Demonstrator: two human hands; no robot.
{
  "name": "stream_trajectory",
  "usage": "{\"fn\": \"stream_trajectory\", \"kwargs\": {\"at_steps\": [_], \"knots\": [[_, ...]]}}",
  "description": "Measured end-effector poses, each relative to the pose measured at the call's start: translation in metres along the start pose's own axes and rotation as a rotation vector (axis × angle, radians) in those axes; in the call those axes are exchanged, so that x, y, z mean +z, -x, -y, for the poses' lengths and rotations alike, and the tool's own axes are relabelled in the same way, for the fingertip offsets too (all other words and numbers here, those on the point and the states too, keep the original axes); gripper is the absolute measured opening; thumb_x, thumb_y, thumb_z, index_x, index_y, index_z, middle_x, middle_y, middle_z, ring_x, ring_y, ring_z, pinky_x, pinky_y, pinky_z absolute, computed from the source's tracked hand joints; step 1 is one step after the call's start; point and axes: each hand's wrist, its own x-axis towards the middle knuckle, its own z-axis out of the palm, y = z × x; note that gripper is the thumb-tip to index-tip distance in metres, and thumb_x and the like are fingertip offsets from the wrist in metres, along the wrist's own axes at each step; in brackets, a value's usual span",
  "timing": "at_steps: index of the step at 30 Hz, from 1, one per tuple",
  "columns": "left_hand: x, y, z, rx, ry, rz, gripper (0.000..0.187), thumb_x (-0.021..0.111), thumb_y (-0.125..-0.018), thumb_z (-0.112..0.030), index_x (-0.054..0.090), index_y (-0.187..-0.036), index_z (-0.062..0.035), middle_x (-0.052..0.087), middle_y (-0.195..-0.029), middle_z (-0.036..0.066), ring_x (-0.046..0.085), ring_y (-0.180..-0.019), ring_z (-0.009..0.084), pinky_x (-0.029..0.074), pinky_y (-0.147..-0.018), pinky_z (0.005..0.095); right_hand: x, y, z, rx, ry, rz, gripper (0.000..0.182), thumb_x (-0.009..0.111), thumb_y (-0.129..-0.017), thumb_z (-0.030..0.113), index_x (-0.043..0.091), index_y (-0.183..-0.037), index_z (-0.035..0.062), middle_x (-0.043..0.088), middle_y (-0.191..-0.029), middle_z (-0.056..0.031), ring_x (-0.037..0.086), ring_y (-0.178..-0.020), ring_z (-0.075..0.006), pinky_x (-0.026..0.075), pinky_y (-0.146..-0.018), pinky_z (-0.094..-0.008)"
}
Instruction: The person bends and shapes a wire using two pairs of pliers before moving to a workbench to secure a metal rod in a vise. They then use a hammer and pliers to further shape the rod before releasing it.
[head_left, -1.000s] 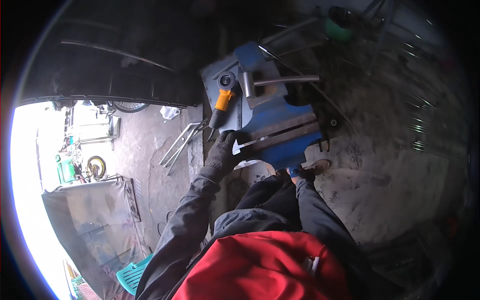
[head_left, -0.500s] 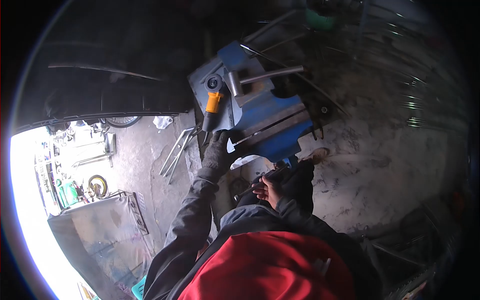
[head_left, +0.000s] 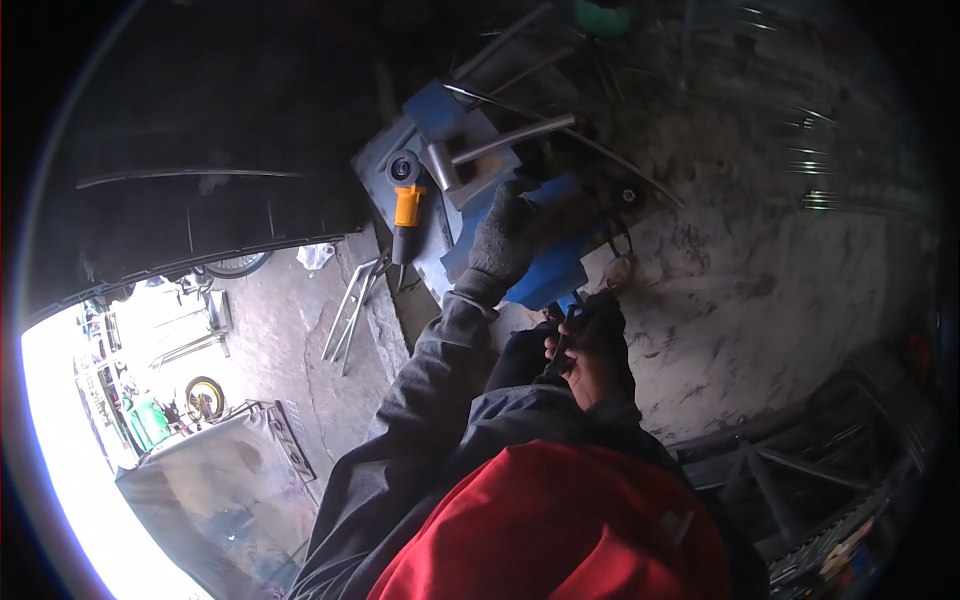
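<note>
On top of the blue vise (head_left: 545, 285), near the middle of the view, rests the left hand (head_left: 503, 238), in a dark knit glove, its fingers spread flat over the vise body rather than curled round anything. Just below it and a little to the right, in front of the person's chest, the right hand (head_left: 585, 352) is bare, and its fingers are clamped on a thin dark tool (head_left: 562, 338) whose upper end points up toward the underside of the vise (what kind of tool it is cannot be told, since it is small and partly covered by the fingers). The vise sits at the edge of a cluttered bench (head_left: 690, 110), with its steel handle bar (head_left: 510, 136) sticking out to the upper right above the gloved hand. Just left of the vise lies an angle grinder (head_left: 404, 205) with an orange collar, its disc end toward the top. Lower left of the grinder, a few bare metal strips (head_left: 350, 305) lie on the concrete floor (head_left: 300, 330). A red garment (head_left: 560, 530) fills the bottom of the view, with grey sleeves (head_left: 420, 400) leading up to both hands.
</note>
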Motion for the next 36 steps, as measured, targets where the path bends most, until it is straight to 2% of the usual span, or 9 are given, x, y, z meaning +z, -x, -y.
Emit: {"fn": "stream_trajectory", "kwargs": {"at_steps": [7, 9, 13, 15, 19, 21, 23, 26, 36], "knots": [[0.015, -0.016, 0.008, 0.077, -0.275, 0.052, 0.028, 0.062, -0.092, -0.017, 0.062, -0.117, -0.0052, 0.065, -0.103, 0.013, 0.065, -0.099, 0.0325, 0.050, -0.086, 0.0392, 0.003, 0.010, 0.018, -0.021, 0.322, 0.048, 0.040, 0.053, -0.093, 0.001, 0.050, -0.132, 0.0039, 0.066, -0.114, -0.0108, 0.065, -0.105, -0.0168, 0.052, -0.078, -0.0272], [0.013, -0.019, 0.021, 0.239, -0.425, 0.092, 0.025, 0.061, -0.092, -0.018, 0.065, -0.113, -0.0052, 0.066, -0.106, 0.014, 0.064, -0.101, 0.0347, 0.050, -0.087, 0.0397, -0.003, 0.006, 0.023, 0.033, 0.329, 0.116, 0.042, 0.059, -0.094, 0.005, 0.051, -0.135, 0.0096, 0.064, -0.116, -0.0100, 0.062, -0.105, -0.0158, 0.050, -0.083, -0.0300], [0.013, -0.019, 0.012, 0.222, -0.481, 0.110, 0.023, 0.061, -0.092, -0.018, 0.067, -0.109, -0.0050, 0.066, -0.108, 0.015, 0.064, -0.102, 0.0366, 0.050, -0.087, 0.0403, -0.017, -0.007, 0.023, -0.016, 0.444, 0.258, 0.039, 0.062, -0.093, 0.003, 0.052, -0.130, 0.0083, 0.063, -0.107, -0.0065, 0.062, -0.100, -0.0141, 0.050, -0.080, -0.0287], [0.015, -0.017, 0.003, 0.116, -0.390, 0.103, 0.022, 0.061, -0.092, -0.018, 0.068, -0.108, -0.0049, 0.067, -0.109, 0.015, 0.064, -0.103, 0.0362, 0.050, -0.088, 0.0408, -0.015, -0.002, 0.037, -0.221, 0.951, 0.339, 0.038, 0.068, -0.089, 0.005, 0.053, -0.124, 0.0065, 0.063, -0.097, -0.0043, 0.058, -0.082, -0.0079, 0.049, -0.068, -0.0278], [0.015, -0.016, 0.001, 0.178, -0.434, 0.117, 0.022, 0.062, -0.093, -0.019, 0.068, -0.108, -0.0049, 0.067, -0.109, 0.015, 0.064, -0.102, 0.0358, 0.050, -0.088, 0.0412, -0.023, -0.018, 0.055, -0.199, 1.155, 0.455, 0.038, 0.075, -0.087, 0.012, 0.056, -0.119, 0.0102, 0.059, -0.092, -0.0031, 0.059, -0.084, -0.0134, 0.049, -0.073, -0.0326], [0.017, -0.016, -0.003, 0.165, -0.441, 0.111, 0.021, 0.062, -0.092, -0.018, 0.069, -0.108, -0.0051, 0.067, -0.108, 0.014, 0.064, -0.101, 0.0355, 0.051, -0.088, 0.0411, -0.012, -0.014, 0.069, -0.661, 1.503, 0.465, 0.036, 0.075, -0.084, 0.010, 0.058, -0.116, 0.0107, 0.059, -0.100, -0.0074, 0.062, -0.092, -0.0247, 0.052, -0.081, -0.0349], [0.017, -0.017, -0.002, 0.131, -0.435, 0.105, 0.021, 0.062, -0.092, -0.017, 0.069, -0.107, -0.0053, 0.067, -0.108, 0.014, 0.065, -0.101, 0.0354, 0.051, -0.087, 0.0409, -0.011, -0.014, 0.067, -0.705, 1.528, 0.458, 0.034, 0.076, -0.084, 0.013, 0.059, -0.113, 0.0122, 0.059, -0.102, -0.0069, 0.060, -0.095, -0.0264, 0.050, -0.083, -0.0366], [0.019, -0.017, 0.006, 0.377, -0.644, 0.106, 0.021, 0.063, -0.090, -0.017, 0.069, -0.107, -0.0060, 0.067, -0.106, 0.014, 0.065, -0.099, 0.0346, 0.052, -0.086, 0.0413, -0.011, -0.013, 0.065, -0.771, 1.514, 0.452, 0.031, 0.076, -0.083, 0.015, 0.059, -0.109, 0.0135, 0.058, -0.106, -0.0068, 0.059, -0.100, -0.0278, 0.049, -0.087, -0.0389], [0.052, 0.005, 0.016, 0.122, -0.540, -0.190, 0.024, 0.065, -0.087, -0.026, 0.069, -0.106, -0.0117, 0.067, -0.101, 0.014, 0.065, -0.095, 0.0368, 0.052, -0.079, 0.0454, -0.022, -0.015, 0.075, -0.804, 1.429, 0.409, 0.030, 0.070, -0.084, 0.004, 0.060, -0.111, 0.0072, 0.066, -0.110, -0.0119, 0.065, -0.098, -0.0327, 0.052, -0.084, -0.0411]]}}
